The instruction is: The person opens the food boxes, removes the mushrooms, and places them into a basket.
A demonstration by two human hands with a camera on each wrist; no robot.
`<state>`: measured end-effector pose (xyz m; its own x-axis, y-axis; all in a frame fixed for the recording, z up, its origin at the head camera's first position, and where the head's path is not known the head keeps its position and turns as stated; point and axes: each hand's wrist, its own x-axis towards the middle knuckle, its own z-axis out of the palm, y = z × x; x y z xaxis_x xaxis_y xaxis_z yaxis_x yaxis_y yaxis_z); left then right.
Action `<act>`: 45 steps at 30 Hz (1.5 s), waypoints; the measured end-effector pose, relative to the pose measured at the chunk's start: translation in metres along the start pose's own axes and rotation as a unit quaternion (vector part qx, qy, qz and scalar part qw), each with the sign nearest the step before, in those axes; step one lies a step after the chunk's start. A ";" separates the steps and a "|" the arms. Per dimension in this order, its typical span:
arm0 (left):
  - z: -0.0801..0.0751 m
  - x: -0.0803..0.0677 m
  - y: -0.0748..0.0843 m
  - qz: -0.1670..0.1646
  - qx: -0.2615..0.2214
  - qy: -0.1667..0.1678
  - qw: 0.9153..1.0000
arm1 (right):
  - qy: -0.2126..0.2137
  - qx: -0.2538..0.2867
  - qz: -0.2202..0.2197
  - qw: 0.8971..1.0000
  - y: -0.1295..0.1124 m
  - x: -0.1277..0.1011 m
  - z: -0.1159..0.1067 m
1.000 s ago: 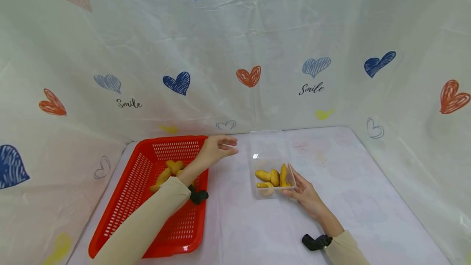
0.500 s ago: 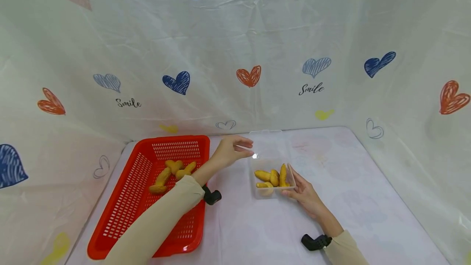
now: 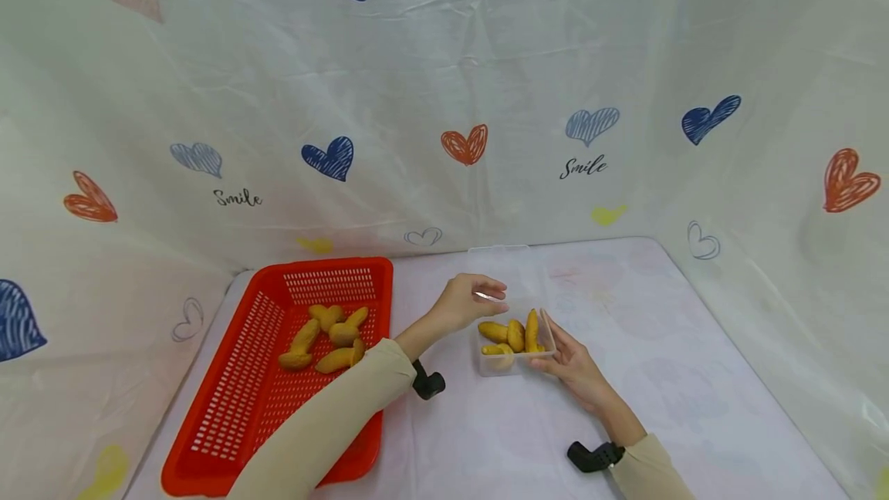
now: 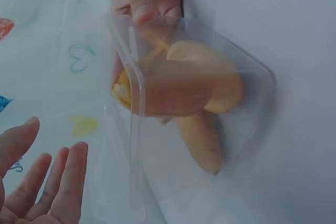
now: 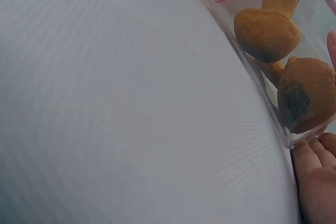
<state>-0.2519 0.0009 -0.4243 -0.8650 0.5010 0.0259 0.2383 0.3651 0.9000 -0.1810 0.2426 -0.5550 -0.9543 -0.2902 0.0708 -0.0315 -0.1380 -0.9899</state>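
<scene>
Head view: left hand [image 3: 464,302] empty, fingers parted; right hand [image 3: 575,363] grips clear box [image 3: 519,363] beside them; knock could tip it.

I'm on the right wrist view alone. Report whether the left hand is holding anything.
Observer: It holds nothing. In the left wrist view, the left hand has its thumb and fingers apart, with no object between them.
Operator: I see only a corner of the red basket. Tell me what is inside.
Observer: The head view shows four mushroom-shaped pieces in it. The left sleeve covers part of the basket, so there may be more.
Operator: Now give me the state of the lid on the clear box.
Observer: The clear lid is open, on the box's far side in the head view. I cannot tell whether it lies flat.
</scene>
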 end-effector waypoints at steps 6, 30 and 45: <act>0.018 0.005 -0.002 -0.006 -0.001 -0.007 1.000 | -0.002 0.004 0.002 1.000 -0.001 -0.001 0.000; 0.050 0.016 -0.016 -0.045 0.031 -0.049 0.997 | -0.008 -0.004 0.004 1.000 0.002 -0.003 -0.002; 0.058 0.024 -0.023 -0.040 0.020 -0.063 0.997 | -0.010 0.020 0.006 1.000 0.000 -0.002 0.000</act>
<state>-0.2527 0.0495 -0.4699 -0.8196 0.5637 -0.1022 0.1911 0.4371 0.8789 -0.1788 0.2430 -0.5553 -0.9485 -0.3108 0.0615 -0.0074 -0.1722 -0.9850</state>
